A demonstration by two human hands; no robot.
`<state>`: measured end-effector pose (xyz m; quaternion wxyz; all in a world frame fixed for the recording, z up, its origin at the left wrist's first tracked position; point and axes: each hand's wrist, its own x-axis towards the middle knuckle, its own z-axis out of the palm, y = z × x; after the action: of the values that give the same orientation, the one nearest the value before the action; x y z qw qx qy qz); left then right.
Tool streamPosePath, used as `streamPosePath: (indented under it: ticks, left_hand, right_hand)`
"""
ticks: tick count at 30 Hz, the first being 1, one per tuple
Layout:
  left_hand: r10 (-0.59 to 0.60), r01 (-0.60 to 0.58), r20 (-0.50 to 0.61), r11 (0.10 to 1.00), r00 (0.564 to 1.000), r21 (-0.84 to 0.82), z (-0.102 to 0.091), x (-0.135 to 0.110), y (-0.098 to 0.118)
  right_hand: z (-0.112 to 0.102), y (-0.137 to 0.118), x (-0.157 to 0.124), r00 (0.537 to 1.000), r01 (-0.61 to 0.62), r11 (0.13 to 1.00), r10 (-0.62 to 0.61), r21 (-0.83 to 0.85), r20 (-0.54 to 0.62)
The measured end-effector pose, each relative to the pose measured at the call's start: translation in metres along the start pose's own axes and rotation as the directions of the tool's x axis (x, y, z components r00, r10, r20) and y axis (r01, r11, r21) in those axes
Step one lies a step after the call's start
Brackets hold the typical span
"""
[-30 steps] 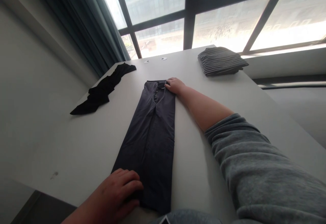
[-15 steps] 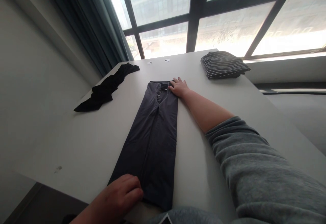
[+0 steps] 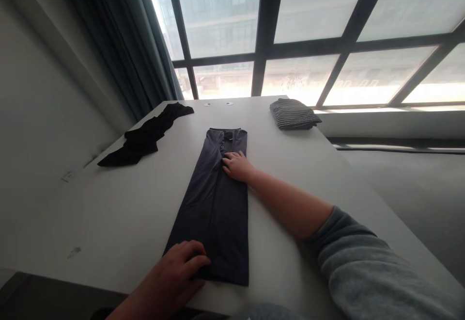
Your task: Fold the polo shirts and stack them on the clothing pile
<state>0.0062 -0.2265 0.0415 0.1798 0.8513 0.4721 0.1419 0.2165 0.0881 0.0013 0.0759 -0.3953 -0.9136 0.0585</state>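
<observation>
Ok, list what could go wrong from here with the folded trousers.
1. The trousers end right at the near edge of the table. A pull from the left hand, which rests on that end, could drag them off.
2. The right hand lies flat near the buttons, without a grip. Sliding it may bunch the top layer and skew the fold.

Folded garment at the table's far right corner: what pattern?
The folded garment is dark with thin pale stripes, seen best in the head view.
</observation>
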Motion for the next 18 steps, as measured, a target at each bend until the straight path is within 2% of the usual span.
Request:
streamPosePath:
  ticks: [5,12,18]
  left_hand:
    - [0.030,-0.029,0.056,0.999,0.998,-0.022,0.001,-0.002,-0.006]
    - [0.045,-0.047,-0.066,0.999,0.997,-0.022,-0.002,-0.007,-0.020]
    - [0.048,-0.050,-0.069,0.998,0.996,-0.034,0.002,-0.008,-0.024]
  right_hand:
    - [-0.006,-0.021,-0.004,1.000,-0.016,0.997,0.014,-0.071,-0.027]
    - [-0.007,-0.023,0.015,0.964,-0.264,0.964,0.264,-0.028,-0.021]
    - [-0.007,-0.031,0.026,0.962,-0.265,0.964,0.266,0.023,-0.059]
